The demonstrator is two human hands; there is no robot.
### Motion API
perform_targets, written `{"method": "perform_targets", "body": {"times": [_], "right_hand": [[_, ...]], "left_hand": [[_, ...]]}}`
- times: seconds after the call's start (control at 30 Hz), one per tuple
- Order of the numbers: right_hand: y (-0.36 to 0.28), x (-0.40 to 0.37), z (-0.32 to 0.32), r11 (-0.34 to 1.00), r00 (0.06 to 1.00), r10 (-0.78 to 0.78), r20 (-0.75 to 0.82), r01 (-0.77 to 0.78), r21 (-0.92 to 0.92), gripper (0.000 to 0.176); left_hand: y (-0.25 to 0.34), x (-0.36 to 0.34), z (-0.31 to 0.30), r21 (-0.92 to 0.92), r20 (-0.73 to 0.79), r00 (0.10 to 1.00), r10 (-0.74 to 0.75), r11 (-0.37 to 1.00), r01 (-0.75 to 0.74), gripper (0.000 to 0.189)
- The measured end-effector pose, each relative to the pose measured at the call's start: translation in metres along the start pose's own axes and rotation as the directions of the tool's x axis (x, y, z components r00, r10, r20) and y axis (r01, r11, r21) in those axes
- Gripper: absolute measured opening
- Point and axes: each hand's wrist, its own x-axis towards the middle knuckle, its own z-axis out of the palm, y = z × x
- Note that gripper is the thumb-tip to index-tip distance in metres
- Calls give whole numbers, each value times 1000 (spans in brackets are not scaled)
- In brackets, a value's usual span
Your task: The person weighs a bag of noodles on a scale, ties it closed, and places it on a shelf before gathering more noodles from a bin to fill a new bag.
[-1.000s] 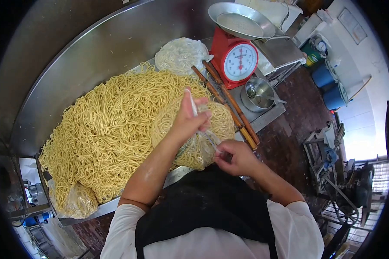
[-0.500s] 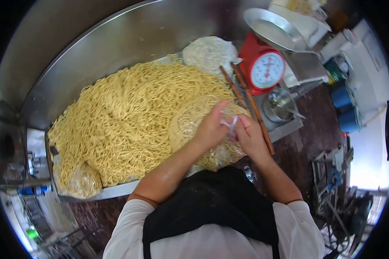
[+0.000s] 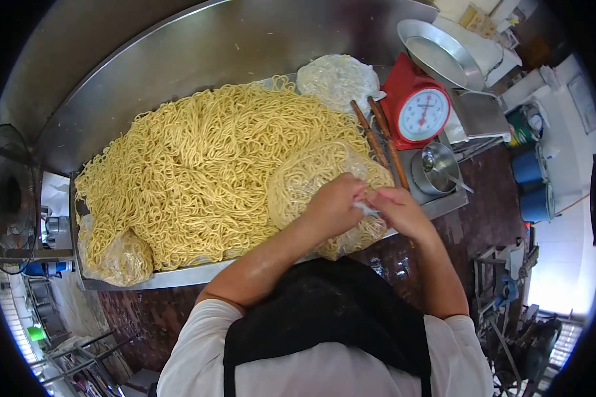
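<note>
The metal table (image 3: 179, 277) spans the work area, with a tall, curved metal panel (image 3: 179, 53) along its far side. The main load is a broad heap of yellow noodles (image 3: 198, 152), spread loose over the left and middle of the table.

The large clear bag (image 3: 304, 175), filled with noodles, lies at the right front of the heap, partly against it and close to the black apron (image 3: 324, 314). The red dial scale (image 3: 401, 83) stands at the far right; its shallow metal pan (image 3: 437, 56) is on top and the dial (image 3: 423, 115) faces the person. A whitish plastic bag (image 3: 337, 79) rests left of the scale, behind the heap. A smaller clear bag (image 3: 122, 261) containing noodles sits at the near left corner.

The metal pot (image 3: 419, 177) is positioned nearer the person than the scale, with a ladle (image 3: 460, 182) leaning in it. Two slim wooden rods (image 3: 369, 132) lie side by side between the large clear bag and the scale.

Both hands are closed above the large clear bag. The left hand (image 3: 341, 204) is curled and the right hand (image 3: 402, 210) pinches; their fingertips meet at a white plastic strip (image 3: 366, 210), which both grasp. Whether the strip is separate from the bag cannot be determined.
</note>
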Motion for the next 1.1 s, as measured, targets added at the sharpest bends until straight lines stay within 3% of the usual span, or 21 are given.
{"method": "perform_targets", "body": {"times": [0.03,0.07,0.1,0.17,0.23,0.47,0.53,0.57,0.6,0.63,0.67,0.7,0.73,0.77,0.8,0.83,0.87,0.93,0.97,1.07,1.1], "right_hand": [[6,11,7,978,978,-195,-79,189,-86,34],[12,20,8,914,912,-386,-134,360,-186,40],[13,28,1,917,914,-380,-141,353,-186,40],[15,50,-11,853,855,-411,-316,238,-465,50],[24,75,-11,826,839,-434,-328,225,-516,53],[29,83,-8,780,826,-451,-338,181,-599,57],[30,72,-8,794,839,-435,-327,187,-578,55],[30,66,-8,812,853,-418,-313,197,-549,53],[29,57,-11,809,849,-424,-317,197,-554,53],[24,44,-14,853,929,-316,-193,189,-486,43],[15,30,-14,892,977,-207,-53,166,-419,35],[0,12,-8,890,976,-210,-55,167,-424,35],[-19,-9,4,858,947,-319,43,307,-412,26],[-33,-21,13,811,895,-423,139,443,-382,18],[-42,-20,19,810,893,-428,140,447,-378,18],[-49,-17,26,591,728,-679,100,622,-514,15],[-53,-14,29,318,488,-867,104,701,-638,14],[-48,-10,34,392,519,-855,-2,643,-658,14],[-44,-7,35,464,547,-830,-105,574,-675,14],[-21,6,34,475,507,-848,-152,603,-641,10],[-16,5,35,476,508,-848,-151,604,-639,10]], "left_hand": [[1,-6,-7,-169,-8,1000,18,985,-19,20],[4,-11,-17,-88,-146,985,90,991,-104,22],[7,-19,-31,4,-271,948,166,985,-172,23],[4,-40,-78,287,-281,952,124,957,-40,23],[-3,-67,-79,342,-186,977,103,939,-34,23],[-15,-97,-77,336,-153,988,-11,940,63,18],[-22,-93,-77,-81,-88,991,-105,992,98,12],[-20,-87,-75,-83,-92,991,-96,993,88,12],[-16,-78,-70,-495,-74,953,-293,841,220,11],[-9,-67,-64,-809,30,889,-457,511,290,12],[-3,-53,-57,-811,28,891,-453,511,285,12],[4,-36,-50,-890,-34,908,-417,426,163,16],[9,-22,-43,-943,-99,915,-390,329,39,21],[2,-13,-30,-943,-101,916,-389,331,37,21],[-17,-7,-11,-795,-108,947,-303,598,101,27],[-25,-2,-4,-686,-99,960,-261,717,124,30],[-31,3,1,-559,-90,972,-219,818,133,34],[-38,8,4,-313,-73,991,110,941,-127,47],[-39,8,2,-307,-74,991,108,944,-125,47],[-32,7,-1,-406,100,988,-121,901,152,53],[-26,6,1,-349,2,987,-163,925,153,47]]}}
